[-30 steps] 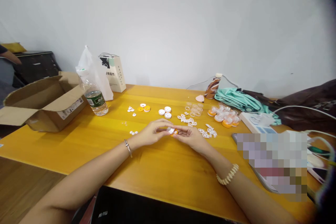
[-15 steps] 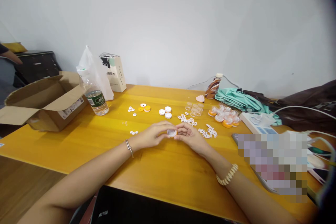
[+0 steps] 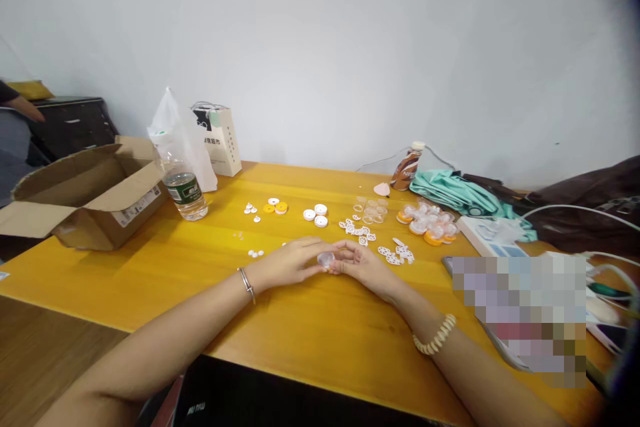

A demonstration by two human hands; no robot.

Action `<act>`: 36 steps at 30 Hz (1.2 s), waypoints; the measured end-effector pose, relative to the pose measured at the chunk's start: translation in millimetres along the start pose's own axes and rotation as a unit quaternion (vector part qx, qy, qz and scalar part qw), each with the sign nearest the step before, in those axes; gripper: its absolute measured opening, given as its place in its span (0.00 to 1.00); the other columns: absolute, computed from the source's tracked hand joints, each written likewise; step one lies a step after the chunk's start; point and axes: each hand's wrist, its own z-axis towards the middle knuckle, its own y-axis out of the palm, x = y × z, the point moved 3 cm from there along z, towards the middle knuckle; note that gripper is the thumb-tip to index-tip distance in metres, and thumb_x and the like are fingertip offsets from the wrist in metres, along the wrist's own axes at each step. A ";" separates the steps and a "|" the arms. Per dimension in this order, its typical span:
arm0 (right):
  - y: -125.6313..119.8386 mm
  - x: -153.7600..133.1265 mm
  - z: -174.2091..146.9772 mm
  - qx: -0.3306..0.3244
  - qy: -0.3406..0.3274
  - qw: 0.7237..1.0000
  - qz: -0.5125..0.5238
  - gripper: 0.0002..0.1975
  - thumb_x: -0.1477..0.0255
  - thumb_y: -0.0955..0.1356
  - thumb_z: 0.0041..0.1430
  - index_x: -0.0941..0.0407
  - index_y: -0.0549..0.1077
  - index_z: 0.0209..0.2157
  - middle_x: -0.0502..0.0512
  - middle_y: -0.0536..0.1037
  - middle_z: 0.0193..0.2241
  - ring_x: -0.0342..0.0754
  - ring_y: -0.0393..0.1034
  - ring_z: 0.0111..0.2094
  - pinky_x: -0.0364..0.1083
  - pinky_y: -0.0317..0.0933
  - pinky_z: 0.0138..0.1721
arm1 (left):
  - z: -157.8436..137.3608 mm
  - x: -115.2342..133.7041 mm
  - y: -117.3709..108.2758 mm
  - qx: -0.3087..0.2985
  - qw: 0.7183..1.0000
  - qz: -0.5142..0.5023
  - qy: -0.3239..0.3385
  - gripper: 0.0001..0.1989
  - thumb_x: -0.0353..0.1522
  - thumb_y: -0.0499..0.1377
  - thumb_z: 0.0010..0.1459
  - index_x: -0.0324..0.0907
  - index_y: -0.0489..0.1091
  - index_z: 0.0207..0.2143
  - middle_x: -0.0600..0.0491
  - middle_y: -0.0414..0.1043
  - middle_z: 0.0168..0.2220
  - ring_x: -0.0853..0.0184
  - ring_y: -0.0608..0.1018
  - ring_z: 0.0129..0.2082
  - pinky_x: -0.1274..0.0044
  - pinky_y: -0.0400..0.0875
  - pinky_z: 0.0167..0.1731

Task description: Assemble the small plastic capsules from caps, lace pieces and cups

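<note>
Rotation of small round clear-faced plastic part (image 3: 326, 259)

Compared with the earlier frame, the part had turned until its orange rim could no longer be made out, and both hands sat slightly lower. The left hand (image 3: 295, 260) and the right hand (image 3: 361, 269) each held it narrowly between thumb and fingers, over the yellow-brown wooden table (image 3: 320, 327). The part lay directly between the two sets of fingertips; both hands touched it, so neither was nearer. Its outline was near-round and no long axis could be told. Fingers covered its side edges.

White perforated plastic discs (image 3: 385, 251) lay just beside the right hand and beyond it. Three white round plastic cups (image 3: 321, 221) stood beyond the part. Small white plastic caps (image 3: 255, 254) lay just beyond the left wrist. Clear plastic rings (image 3: 369, 219) and clear-domed pieces with orange bases (image 3: 432, 239) lay farther back, toward the right.
</note>
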 end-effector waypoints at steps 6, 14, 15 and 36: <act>-3.2 8.9 -2.1 -0.025 0.038 0.999 0.019 0.19 0.67 0.72 0.42 0.55 0.64 0.35 0.50 0.76 0.30 0.44 0.70 0.32 0.46 0.61 0.39 | 1.6 4.7 3.3 0.010 0.998 -0.040 -0.038 0.13 0.35 0.55 0.54 0.43 0.64 0.43 0.50 0.66 0.42 0.67 0.69 0.41 0.76 0.64 0.41; -10.0 2.5 -2.3 -0.019 0.032 0.997 -0.072 0.18 0.62 0.70 0.44 0.56 0.64 0.35 0.46 0.72 0.19 0.41 0.67 0.20 0.42 0.61 0.26 | -1.2 8.1 8.1 -0.019 0.997 -0.015 -0.071 0.08 0.30 0.57 0.49 0.42 0.65 0.35 0.54 0.68 0.34 0.70 0.70 0.33 0.79 0.63 0.34; -20.8 -1.6 -1.9 0.020 0.024 0.994 -0.103 0.17 0.60 0.68 0.46 0.56 0.65 0.34 0.47 0.72 0.18 0.41 0.66 0.19 0.41 0.60 0.23 | -1.6 7.5 8.8 -0.025 0.997 -0.013 -0.072 0.09 0.29 0.57 0.49 0.42 0.65 0.35 0.54 0.68 0.34 0.69 0.70 0.33 0.79 0.63 0.34; -132.8 -12.7 -15.3 0.324 0.055 0.758 -0.564 0.07 0.73 0.63 0.49 0.59 0.72 0.23 0.58 0.76 0.24 0.48 0.69 0.27 0.43 0.55 0.26 | 71.6 -15.7 31.3 -0.014 0.993 0.112 0.027 0.12 0.32 0.51 0.57 0.41 0.65 0.43 0.49 0.67 0.41 0.66 0.69 0.42 0.76 0.63 0.44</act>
